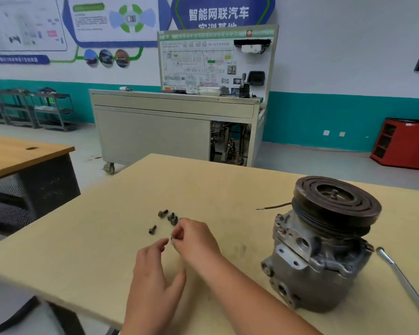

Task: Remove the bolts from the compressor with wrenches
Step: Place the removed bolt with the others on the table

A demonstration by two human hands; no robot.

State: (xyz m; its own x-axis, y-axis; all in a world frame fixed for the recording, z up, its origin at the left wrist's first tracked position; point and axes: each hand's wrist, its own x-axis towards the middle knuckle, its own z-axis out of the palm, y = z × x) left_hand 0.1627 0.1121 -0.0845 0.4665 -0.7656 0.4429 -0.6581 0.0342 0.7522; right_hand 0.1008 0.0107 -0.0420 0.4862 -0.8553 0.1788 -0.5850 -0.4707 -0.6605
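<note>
The compressor (319, 262) is stood on the right part of the worktop (87, 238), with its dark pulley (336, 204) turned upward and toward the far side. It is touched by neither hand.

Well apart from it, left of the middle, a cluster of loose bolts (172, 217) is laid on the worktop. At least 3 can be counted, with 1 lying a little nearer and further left than the rest. A further small bolt (172, 238) (too small for its form to be told with certainty) is pinched in the fingertips of the right hand (196, 235), just on the near side of the cluster. The left hand (155, 274) is held beside it, its fingers relaxed and gripping nothing, their tips close to the pinched piece. A long silver wrench (402, 281) is left lying just right of the compressor, held by nobody.

The task is judged to be well advanced: several bolts are already out, and the step in hand appears to be adding 1 more to the cluster. On the housing's far-left edge, 2 raised heads (279, 216) can be seen. These may be fasteners still seated, though whether they are to be removed cannot be told.
</note>
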